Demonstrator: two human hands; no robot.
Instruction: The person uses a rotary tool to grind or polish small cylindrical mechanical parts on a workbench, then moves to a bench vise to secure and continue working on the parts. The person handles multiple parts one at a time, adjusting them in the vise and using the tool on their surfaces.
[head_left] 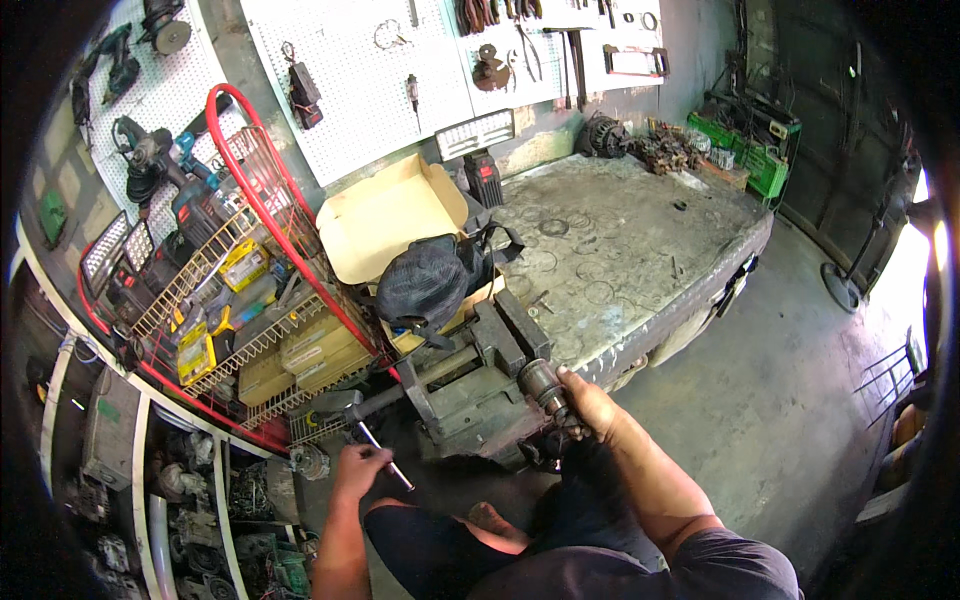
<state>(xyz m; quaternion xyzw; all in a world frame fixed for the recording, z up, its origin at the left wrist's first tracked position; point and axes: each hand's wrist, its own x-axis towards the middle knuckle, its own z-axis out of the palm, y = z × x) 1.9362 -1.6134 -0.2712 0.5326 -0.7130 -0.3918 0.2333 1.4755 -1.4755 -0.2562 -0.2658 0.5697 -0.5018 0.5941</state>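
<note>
A heavy grey bench vise stands at the corner of the workbench, in front of me. My left hand is closed round its shiny handle bar, which slants down from the end of the screw. At the jaws, my right hand grips a stepped, cylindrical metal part, thumb on top. The part's far end meets the jaws; whether they clamp it I cannot tell. Its lower end is partly hidden by my fingers.
Behind the vise, a black cap lies on an open cardboard box. To the left stands a red-framed wire rack of tools. The metal-topped workbench carries scattered rings, with an alternator-like part at the back.
</note>
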